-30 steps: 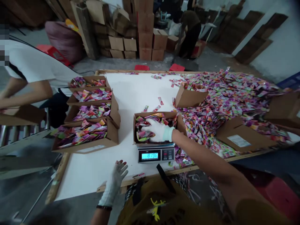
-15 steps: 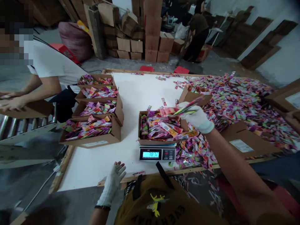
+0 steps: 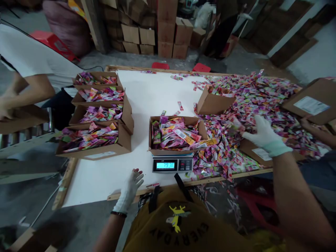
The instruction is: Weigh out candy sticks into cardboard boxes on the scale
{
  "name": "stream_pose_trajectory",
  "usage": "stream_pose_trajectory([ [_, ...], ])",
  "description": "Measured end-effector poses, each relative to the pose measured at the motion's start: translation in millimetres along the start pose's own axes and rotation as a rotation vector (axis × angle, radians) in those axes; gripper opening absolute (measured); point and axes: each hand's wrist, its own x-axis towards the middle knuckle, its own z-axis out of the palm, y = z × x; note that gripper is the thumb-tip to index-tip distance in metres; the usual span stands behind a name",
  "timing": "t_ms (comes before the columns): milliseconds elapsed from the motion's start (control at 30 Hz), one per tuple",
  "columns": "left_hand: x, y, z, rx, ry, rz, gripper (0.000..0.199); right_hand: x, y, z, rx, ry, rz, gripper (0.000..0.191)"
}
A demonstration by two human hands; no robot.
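Note:
A cardboard box (image 3: 176, 152) full of colourful candy packets (image 3: 181, 132) sits on a digital scale (image 3: 172, 165) with a lit blue display. Over the packet heap on the right, my right hand (image 3: 266, 135) in a white glove has thumb and fingers apart. A blurred clump of packets (image 3: 234, 125) is just left of it, apart from the fingers. My left hand (image 3: 131, 188), gloved with bare fingertips, hovers open above the table's front edge, holding nothing. Its nearest thing is a single packet (image 3: 152, 185) lying by that edge.
Several filled boxes (image 3: 123, 145) stand in a row on the left of the white table (image 3: 141, 101). A large packet heap (image 3: 262, 92) covers the right side, with another box (image 3: 216, 101) in it. A co-worker's arm (image 3: 39, 87) is at a roller conveyor (image 3: 28, 134); another person's hand (image 3: 308, 123) is far right.
My right hand has moved from above the box on the scale to the heap at the right and no longer holds its packets. The display reads higher. My left hand stays open.

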Motion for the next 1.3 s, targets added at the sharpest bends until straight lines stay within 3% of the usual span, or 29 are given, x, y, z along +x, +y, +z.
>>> stream_pose_trajectory([
  [100,-1.3,9.5,3.7,0.013,0.021,0.008,0.019,-13.9,-26.3,16.4,0.224,-0.209,-0.052,0.069],
  [200,0.6,29.3,13.9,0.015,0.027,0.044,0.017,-26.0,-81.3,29.2,0.304,-0.329,-0.211,0.062],
  [367,-0.1,61.2,39.2,-0.011,-0.107,0.193,0.020,-34.2,-179.3,55.6,0.007,-0.276,-0.514,0.063],
  [467,-0.6,60.3,48.3,0.008,-0.146,0.207,0.025,-25.7,-212.3,81.6,-0.130,-0.398,-0.499,0.077],
  [533,1.1,51.3,47.9,0.031,-0.141,0.191,0.028,-16.3,-219.7,96.0,-0.144,-0.476,-0.457,0.065],
  [600,3.5,39.9,42.5,0.045,-0.132,0.169,0.028,-7.4,-219.3,101.5,-0.123,-0.508,-0.443,0.044],
  [700,4.4,25.8,29.1,0.022,-0.088,0.125,0.024,1.7,-212.6,87.3,-0.043,-0.506,-0.443,0.030],
  [867,0.2,15.2,5.8,-0.027,-0.032,0.094,0.020,7.2,-188.1,26.8,0.141,-0.367,-0.410,0.046],
  [1000,-0.4,14.9,-3.6,-0.042,-0.021,0.111,0.019,5.4,-145.7,-12.3,0.254,-0.192,-0.254,0.048],
  [1167,-3.3,42.9,13.2,-0.022,-0.019,0.160,0.018,-2.1,-97.3,-28.0,0.227,-0.124,-0.069,0.049],
  [1300,-13.7,85.2,45.1,0.013,-0.047,0.312,0.026,-8.3,-87.8,-33.6,0.160,-0.097,-0.019,0.051],
])
